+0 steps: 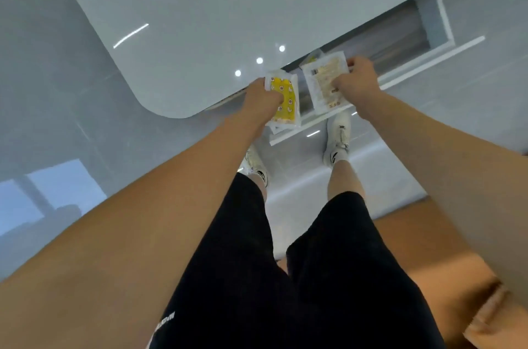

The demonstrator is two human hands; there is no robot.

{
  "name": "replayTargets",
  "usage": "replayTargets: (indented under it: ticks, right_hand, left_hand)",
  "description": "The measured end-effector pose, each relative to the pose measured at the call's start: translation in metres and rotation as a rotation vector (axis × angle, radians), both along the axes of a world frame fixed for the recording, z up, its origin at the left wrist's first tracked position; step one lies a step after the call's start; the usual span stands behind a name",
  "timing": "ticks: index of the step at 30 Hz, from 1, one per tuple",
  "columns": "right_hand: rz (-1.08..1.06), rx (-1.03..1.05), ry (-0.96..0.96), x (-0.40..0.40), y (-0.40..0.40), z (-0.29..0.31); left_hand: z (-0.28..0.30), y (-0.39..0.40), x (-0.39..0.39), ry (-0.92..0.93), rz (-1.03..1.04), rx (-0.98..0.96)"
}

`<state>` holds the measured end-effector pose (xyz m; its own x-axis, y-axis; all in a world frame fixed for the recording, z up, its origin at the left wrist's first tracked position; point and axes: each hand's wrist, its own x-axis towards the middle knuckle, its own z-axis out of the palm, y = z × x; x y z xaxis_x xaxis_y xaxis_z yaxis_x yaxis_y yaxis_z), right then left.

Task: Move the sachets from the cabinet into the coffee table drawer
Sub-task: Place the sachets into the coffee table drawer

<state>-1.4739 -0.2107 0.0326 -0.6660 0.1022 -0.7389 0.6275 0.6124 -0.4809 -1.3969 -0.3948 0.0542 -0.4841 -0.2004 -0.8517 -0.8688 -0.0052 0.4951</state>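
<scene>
A yellow sachet [285, 100] is pinched by the left hand [261, 100] at the near edge of the coffee table [177, 22]. A pale sachet [325, 81] is gripped by the right hand [357, 82], with curled fingers, above the open drawer [400, 45]. More sachets seem stacked under each one.

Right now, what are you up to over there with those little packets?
A person stands at a glossy white coffee table, bending over its open drawer. The left hand grips a yellow sachet, with what looks like another beneath it. The right hand pinches a pale sachet, with another edge showing behind. Both hands hold their packets above the drawer; nothing has been let go yet.
</scene>
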Motion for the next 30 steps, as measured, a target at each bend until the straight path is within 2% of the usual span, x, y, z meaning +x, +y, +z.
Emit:
replayTargets:
  ticks: [4, 8, 13, 17, 25, 30]
  right_hand:
    - [0.137, 0.051, -0.037, -0.025, 0.01, -0.08]
    - [0.24, 0.058, -0.073, -0.046, 0.019, -0.151]
    - [0.307, 0.06, -0.048, -0.064, 0.018, -0.214]
    - [0.361, 0.091, -0.032, -0.066, 0.017, -0.246]
    - [0.407, 0.095, -0.055, -0.059, 0.01, -0.249]
    - [0.537, 0.104, -0.003, -0.051, 0.002, -0.192]
  left_hand:
    - [-0.085, 0.037, -0.009, -0.085, 0.048, 0.008]
    - [-0.166, 0.06, -0.015, -0.153, 0.181, -0.001]
    - [-0.227, 0.066, -0.037, -0.149, 0.334, -0.04]
    - [-0.258, 0.062, -0.051, -0.125, 0.328, -0.083]
    - [-0.258, 0.058, -0.04, -0.154, 0.211, -0.09]
    - [-0.203, 0.049, -0.022, -0.08, 0.035, -0.148]
